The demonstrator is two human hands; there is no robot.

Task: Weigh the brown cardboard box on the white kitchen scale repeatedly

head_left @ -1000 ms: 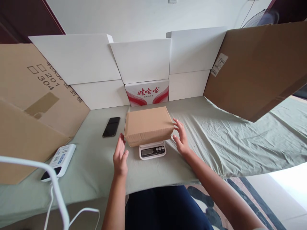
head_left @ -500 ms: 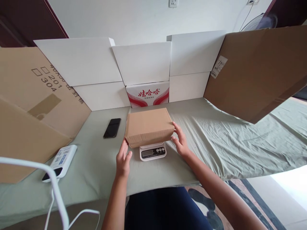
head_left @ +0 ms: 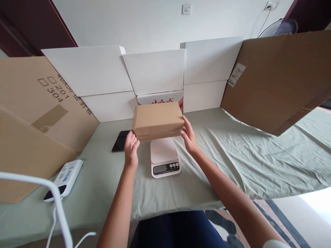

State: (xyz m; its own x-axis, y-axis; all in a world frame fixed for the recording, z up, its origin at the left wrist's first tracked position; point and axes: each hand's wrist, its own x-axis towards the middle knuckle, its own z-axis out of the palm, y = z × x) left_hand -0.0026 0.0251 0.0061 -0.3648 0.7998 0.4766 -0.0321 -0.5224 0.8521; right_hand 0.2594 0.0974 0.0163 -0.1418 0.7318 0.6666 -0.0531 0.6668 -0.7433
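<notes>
A closed brown cardboard box [head_left: 157, 119] is held in the air between both hands, above the far end of a small white kitchen scale [head_left: 163, 156]. My left hand [head_left: 131, 148] grips its left end and my right hand [head_left: 189, 137] presses its right end. The scale's platform is bare, and its display and buttons face me.
A black phone [head_left: 119, 142] lies left of the scale, partly behind my left hand. A white power bank [head_left: 64, 174] with a cable sits near the left front. White cartons [head_left: 152, 70] and large brown cardboard sheets [head_left: 279, 75] wall in the green cloth-covered table [head_left: 232, 155].
Both hands closed in on the box's ends and lifted it off the scale. The scale's platform is now uncovered.
</notes>
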